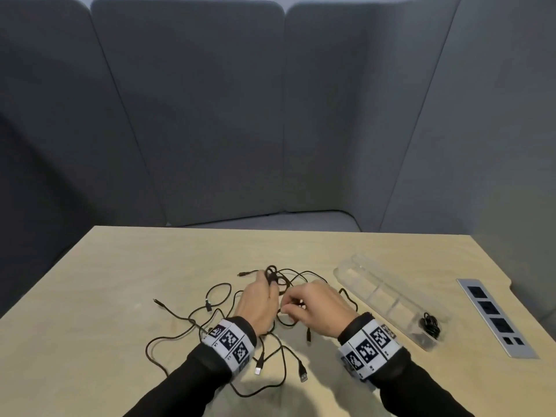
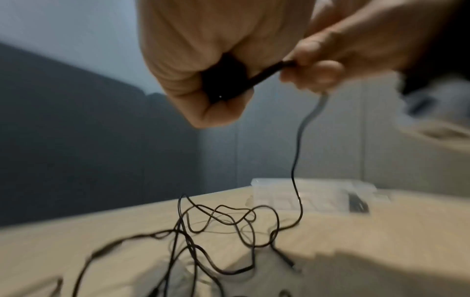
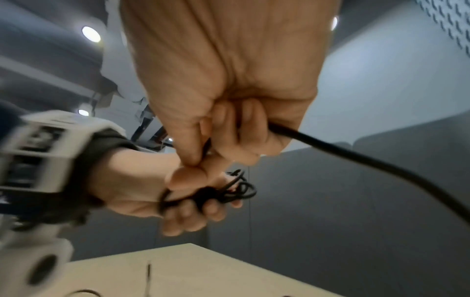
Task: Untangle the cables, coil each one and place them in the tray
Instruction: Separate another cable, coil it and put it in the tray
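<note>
A loose tangle of thin black cables sprawls across the middle of the pale wooden table, reaching toward its near edge, where two plug ends lie just beside the left sleeve. Both hands are raised a little above this heap, close together.

The left hand is closed around a small bundle of black cable loops; the loops stick out past its fingers on the far side, and in the right wrist view the same bundle is clamped between thumb and curled fingers. The right hand, just to the right of the left and nearly touching it, pinches a black cable strand with thumb and forefinger, its other fingers curled over it. In the left wrist view this strand hangs from the right hand's fingers down to the heap on the table.

A long clear plastic tray with several compartments lies slantwise near the right edge of the table, well apart from both hands. One coiled black cable already sits in its nearest compartment. Beyond the tray, at the right edge, a grey socket panel is set into the tabletop. Both wrists wear white bands with black square markers.
</note>
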